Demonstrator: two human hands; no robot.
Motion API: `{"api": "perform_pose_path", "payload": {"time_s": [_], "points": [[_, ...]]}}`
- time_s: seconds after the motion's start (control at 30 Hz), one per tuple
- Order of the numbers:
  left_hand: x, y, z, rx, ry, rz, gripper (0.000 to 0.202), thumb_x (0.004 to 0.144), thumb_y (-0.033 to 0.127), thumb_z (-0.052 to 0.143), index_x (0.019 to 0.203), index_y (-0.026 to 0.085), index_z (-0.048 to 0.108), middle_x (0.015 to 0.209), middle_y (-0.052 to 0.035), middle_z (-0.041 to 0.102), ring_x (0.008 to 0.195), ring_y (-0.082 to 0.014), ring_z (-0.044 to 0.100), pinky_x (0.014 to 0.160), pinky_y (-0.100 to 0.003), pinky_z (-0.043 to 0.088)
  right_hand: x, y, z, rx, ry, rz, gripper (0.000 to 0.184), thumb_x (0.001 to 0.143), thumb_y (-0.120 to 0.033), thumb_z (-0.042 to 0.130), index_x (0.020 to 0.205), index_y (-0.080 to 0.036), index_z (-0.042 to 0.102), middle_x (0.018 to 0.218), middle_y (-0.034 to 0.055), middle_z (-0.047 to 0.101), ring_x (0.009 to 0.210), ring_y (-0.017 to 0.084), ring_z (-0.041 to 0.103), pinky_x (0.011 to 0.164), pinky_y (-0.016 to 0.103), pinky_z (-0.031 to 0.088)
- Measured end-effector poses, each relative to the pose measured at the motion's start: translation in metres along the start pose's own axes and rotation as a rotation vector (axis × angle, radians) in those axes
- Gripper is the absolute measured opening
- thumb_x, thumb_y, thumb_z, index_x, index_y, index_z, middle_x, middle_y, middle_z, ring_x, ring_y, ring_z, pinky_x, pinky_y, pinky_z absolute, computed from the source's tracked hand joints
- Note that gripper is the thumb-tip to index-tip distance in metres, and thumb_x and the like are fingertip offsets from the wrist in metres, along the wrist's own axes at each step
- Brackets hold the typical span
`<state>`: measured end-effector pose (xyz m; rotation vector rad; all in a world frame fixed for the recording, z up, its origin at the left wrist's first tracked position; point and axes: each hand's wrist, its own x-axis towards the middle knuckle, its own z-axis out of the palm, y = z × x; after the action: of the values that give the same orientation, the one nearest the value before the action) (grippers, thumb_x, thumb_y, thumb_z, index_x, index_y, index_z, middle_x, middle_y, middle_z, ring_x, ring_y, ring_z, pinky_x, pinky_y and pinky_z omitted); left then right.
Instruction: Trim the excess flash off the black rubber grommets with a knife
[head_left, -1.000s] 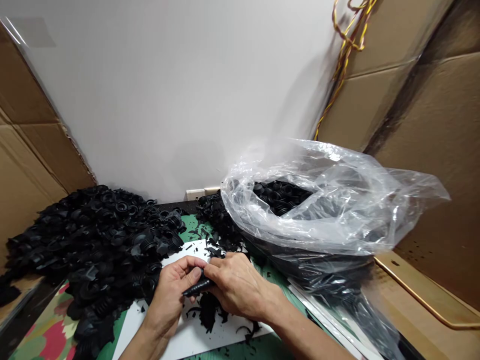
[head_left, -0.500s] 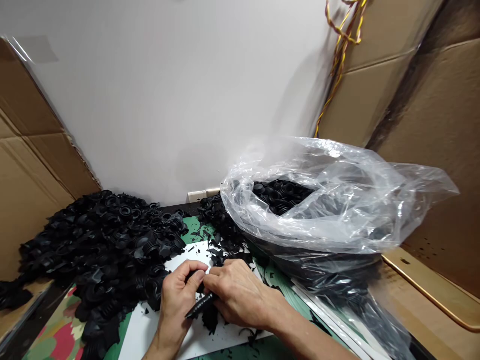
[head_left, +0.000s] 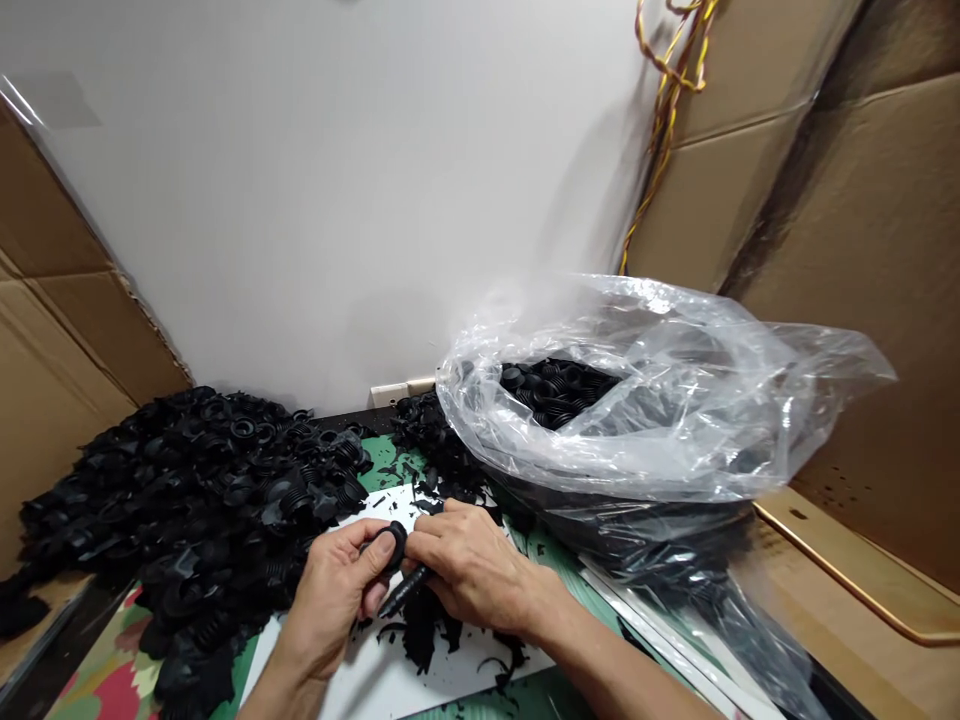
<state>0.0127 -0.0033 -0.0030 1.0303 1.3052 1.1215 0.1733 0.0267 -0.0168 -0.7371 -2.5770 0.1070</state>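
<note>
Logged from my remote station: the left hand (head_left: 330,590) pinches a black rubber ring (head_left: 397,543) between thumb and fingertips. The right hand (head_left: 474,565) is pressed closed on a tapered black rubber piece (head_left: 405,590), whose tip points to 7 o'clock. Beneath them lies a white board (head_left: 360,685) strewn with black rubber scraps (head_left: 420,630). I note ribbed black rubber boots (head_left: 210,480) heaped at 10 o'clock and a clear plastic bag (head_left: 675,420) holding more at 1 o'clock.

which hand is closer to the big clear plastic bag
Right. The right hand sits just left of the clear plastic bag, near its lower edge. The left hand, holding a black rubber ring, is farther left, beyond the right hand.
</note>
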Motion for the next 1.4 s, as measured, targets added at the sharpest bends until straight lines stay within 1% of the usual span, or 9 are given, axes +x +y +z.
{"api": "perform_pose_path", "payload": {"time_s": [0.17,0.27,0.37,0.63,0.73,0.9,1.1,1.27,1.4], "points": [[-0.005,0.016,-0.021,0.216,-0.164,-0.041,0.046,0.060,0.056,0.073,0.059,0.010,0.064,0.041,0.0059,0.042,0.032,-0.0017,0.030,0.033,-0.015,0.018,0.000,0.013,-0.002,0.055,0.141,-0.071,0.016,0.069,-0.005,0.052,0.073,-0.019,0.056,0.067,-0.0010,0.063,0.055,0.013,0.050,0.054,0.027,0.028],[-0.009,0.021,-0.031,0.177,-0.154,-0.064,0.045,0.053,0.052,0.079,0.056,0.010,0.064,0.041,0.0055,0.043,0.032,-0.0013,0.030,0.032,-0.015,0.018,-0.006,0.033,-0.006,0.068,0.401,0.178,0.022,0.072,-0.001,0.046,0.064,-0.020,0.053,0.055,-0.0025,0.056,0.048,0.012,0.046,0.050,0.024,0.030],[-0.010,0.018,-0.034,-0.009,-0.113,-0.100,0.041,0.052,0.048,0.082,0.054,0.011,0.063,0.042,0.0048,0.045,0.030,-0.0005,0.030,0.032,-0.015,0.018,-0.007,0.045,-0.005,0.087,0.524,0.307,0.017,0.081,-0.009,0.046,0.070,-0.019,0.055,0.063,0.0009,0.060,0.053,0.013,0.051,0.052,0.024,0.035],[-0.007,0.007,-0.025,-0.292,-0.146,-0.111,0.036,0.060,0.040,0.079,0.076,0.008,0.071,0.058,-0.0009,0.058,0.034,-0.0029,0.041,0.035,-0.017,0.020,0.006,0.014,0.011,0.200,0.661,0.292,0.018,0.088,-0.017,0.043,0.077,-0.018,0.057,0.067,0.0031,0.060,0.058,0.014,0.055,0.057,0.023,0.041],[-0.007,0.005,-0.028,-0.303,-0.160,-0.094,0.033,0.067,0.039,0.075,0.078,0.009,0.070,0.062,-0.0026,0.060,0.034,-0.0027,0.042,0.036,-0.017,0.020,0.006,0.005,0.010,0.302,0.610,0.283,0.017,0.084,-0.013,0.045,0.087,-0.018,0.061,0.077,0.0045,0.061,0.065,0.015,0.058,0.061,0.024,0.045],[-0.007,0.004,-0.028,-0.291,-0.138,-0.082,0.034,0.068,0.043,0.073,0.073,0.011,0.066,0.064,-0.0036,0.063,0.034,-0.0026,0.043,0.034,-0.016,0.020,0.003,0.005,0.010,0.180,0.389,0.408,0.031,0.074,-0.010,0.057,0.100,-0.023,0.067,0.093,0.0063,0.059,0.069,0.017,0.061,0.059,0.026,0.048],[-0.011,0.003,-0.021,-0.147,-0.010,0.026,0.039,0.060,0.034,0.081,0.091,0.015,0.068,0.048,0.0047,0.054,0.040,-0.0058,0.044,0.037,-0.015,0.031,-0.001,0.004,0.001,0.447,0.527,0.436,0.029,0.071,-0.004,0.052,0.091,-0.020,0.068,0.082,0.0041,0.060,0.073,0.016,0.060,0.067,0.026,0.049],[-0.011,0.004,-0.013,-0.063,0.106,0.151,0.040,0.048,0.017,0.084,0.086,0.015,0.070,0.064,0.0005,0.068,0.059,-0.0122,0.059,0.055,-0.019,0.047,-0.001,-0.003,-0.003,0.711,0.509,0.477,0.013,0.080,-0.019,0.055,0.083,-0.018,0.067,0.076,0.0021,0.064,0.068,0.015,0.059,0.064,0.026,0.046],[-0.008,0.002,-0.009,-0.060,0.111,0.186,0.052,0.044,0.008,0.082,0.093,0.017,0.067,0.076,-0.0008,0.071,0.066,-0.0152,0.061,0.060,-0.023,0.049,0.001,-0.008,-0.002,0.826,0.458,0.445,0.016,0.075,-0.014,0.058,0.087,-0.018,0.068,0.083,0.0025,0.065,0.076,0.016,0.060,0.070,0.027,0.046]]}}
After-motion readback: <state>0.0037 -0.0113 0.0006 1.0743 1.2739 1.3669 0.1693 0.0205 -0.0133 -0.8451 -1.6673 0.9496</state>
